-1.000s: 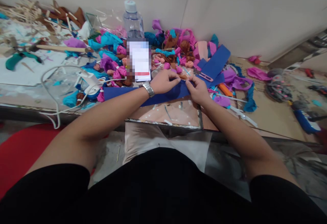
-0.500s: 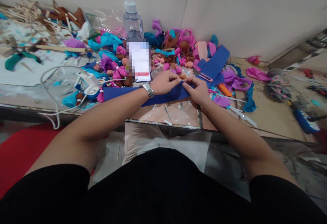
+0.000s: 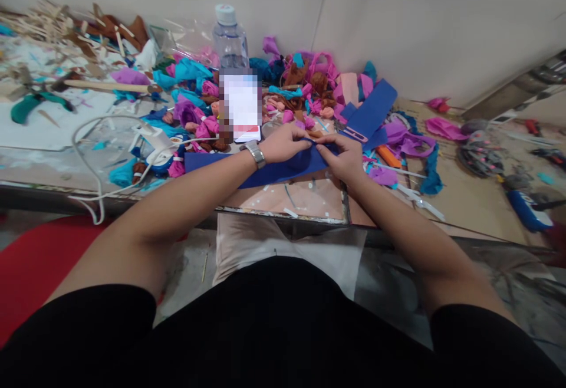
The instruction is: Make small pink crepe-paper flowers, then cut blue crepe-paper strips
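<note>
A long strip of blue crepe paper [image 3: 212,161] lies across the table's near side. My left hand [image 3: 283,143], with a metal watch on the wrist, pinches the strip's upper edge near its right end. Close beside it, my right hand [image 3: 345,155] also pinches the blue strip, thumb and fingers pressed together. The two hands' fingertips nearly touch, and the paper is bunched between them.
Behind the hands lies a heap of pink, purple, teal and brown crepe pieces [image 3: 309,90], a water bottle [image 3: 230,37] and a phone [image 3: 241,105]. A glue gun with white cable [image 3: 154,140] sits left. Wooden sticks [image 3: 53,22] clutter the far left. More blue paper [image 3: 371,111] lies right.
My right hand has crept a little left toward my left hand, gathering the blue strip. The strip's left end has slid slightly right.
</note>
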`<state>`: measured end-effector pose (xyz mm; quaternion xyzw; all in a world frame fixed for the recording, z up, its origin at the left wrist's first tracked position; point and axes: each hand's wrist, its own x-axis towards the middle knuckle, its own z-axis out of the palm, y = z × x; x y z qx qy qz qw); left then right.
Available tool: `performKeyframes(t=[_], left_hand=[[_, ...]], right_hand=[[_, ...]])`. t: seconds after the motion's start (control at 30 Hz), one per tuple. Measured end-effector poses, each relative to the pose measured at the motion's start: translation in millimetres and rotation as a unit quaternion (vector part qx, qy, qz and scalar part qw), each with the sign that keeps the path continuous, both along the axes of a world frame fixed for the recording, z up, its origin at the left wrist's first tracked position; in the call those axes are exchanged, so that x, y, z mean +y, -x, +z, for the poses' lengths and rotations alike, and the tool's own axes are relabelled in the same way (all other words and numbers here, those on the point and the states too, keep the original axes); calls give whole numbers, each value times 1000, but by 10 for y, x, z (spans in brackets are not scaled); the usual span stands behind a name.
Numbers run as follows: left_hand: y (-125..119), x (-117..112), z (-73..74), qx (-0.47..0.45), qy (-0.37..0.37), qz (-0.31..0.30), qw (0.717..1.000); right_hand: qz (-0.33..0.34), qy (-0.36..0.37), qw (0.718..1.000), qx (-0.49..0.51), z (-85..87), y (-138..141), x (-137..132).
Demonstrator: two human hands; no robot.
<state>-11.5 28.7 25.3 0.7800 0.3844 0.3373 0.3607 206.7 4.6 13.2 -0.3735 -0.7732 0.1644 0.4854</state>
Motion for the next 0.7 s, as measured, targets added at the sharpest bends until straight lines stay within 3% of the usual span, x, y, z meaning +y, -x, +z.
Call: performKeyframes(t=[0.23, 0.7], left_hand=[[0, 16, 6, -5, 7, 11, 1000], [7, 45, -17, 1, 3, 10, 1000]], right_hand=[[-8, -23, 999, -25, -7, -24, 0], [-8, 9, 1000, -20, 18, -28, -19]])
